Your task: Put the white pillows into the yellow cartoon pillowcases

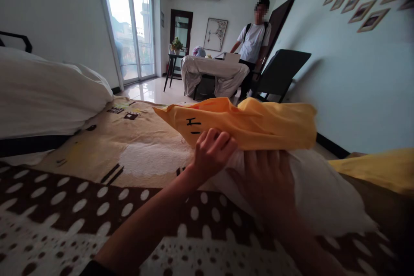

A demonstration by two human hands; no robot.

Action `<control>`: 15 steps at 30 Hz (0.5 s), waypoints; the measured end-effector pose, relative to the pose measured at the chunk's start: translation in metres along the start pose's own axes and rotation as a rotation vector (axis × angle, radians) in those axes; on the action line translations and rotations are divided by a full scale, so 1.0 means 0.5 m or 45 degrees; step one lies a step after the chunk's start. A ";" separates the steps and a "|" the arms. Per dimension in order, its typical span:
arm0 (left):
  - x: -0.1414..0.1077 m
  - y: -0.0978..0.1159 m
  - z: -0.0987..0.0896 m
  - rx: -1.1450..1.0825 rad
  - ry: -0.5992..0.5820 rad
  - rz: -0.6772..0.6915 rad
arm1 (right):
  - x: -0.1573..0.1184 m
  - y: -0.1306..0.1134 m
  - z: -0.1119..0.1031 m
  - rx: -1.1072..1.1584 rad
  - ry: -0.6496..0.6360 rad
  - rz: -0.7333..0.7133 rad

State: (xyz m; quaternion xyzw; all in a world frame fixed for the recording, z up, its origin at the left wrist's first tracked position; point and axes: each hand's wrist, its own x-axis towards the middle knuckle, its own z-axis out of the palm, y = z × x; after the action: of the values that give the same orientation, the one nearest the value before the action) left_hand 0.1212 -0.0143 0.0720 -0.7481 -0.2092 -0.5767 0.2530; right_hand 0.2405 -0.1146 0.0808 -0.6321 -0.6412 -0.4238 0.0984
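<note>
A yellow pillowcase point(265, 123) with black marks lies partly over the end of a white pillow point(323, 189). The fingers of my left hand point(215, 151) are curled closed on the near edge of the yellow cloth. My right hand point(268, 181) rests flat on the white pillow, its fingers extended side by side, with the fingertips at the edge of the case. Both lie over a bed with a beige patterned blanket point(155, 159) and a brown and white dotted cover point(84, 200).
White bedding point(48, 95) is heaped at the left. More yellow cloth point(381, 168) lies at the right edge. Beyond the bed are a covered table point(213, 69), a black chair point(281, 73) and a standing person point(254, 43).
</note>
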 end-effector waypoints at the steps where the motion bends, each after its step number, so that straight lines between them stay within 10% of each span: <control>1: -0.006 0.007 -0.006 -0.034 -0.011 0.036 | 0.008 0.002 0.008 0.018 -0.019 -0.037; 9: -0.073 0.032 -0.019 -0.082 -0.231 0.071 | 0.057 -0.011 0.099 0.270 -0.025 -0.151; 15: -0.080 -0.005 0.002 0.245 -0.293 -0.093 | 0.026 0.014 0.055 0.366 -0.015 -0.475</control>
State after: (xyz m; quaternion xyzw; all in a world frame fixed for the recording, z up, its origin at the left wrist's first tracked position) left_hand 0.1106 -0.0128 0.0333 -0.7733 -0.3183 -0.4733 0.2767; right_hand 0.2555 -0.0882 0.0753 -0.4846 -0.8013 -0.3352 0.1037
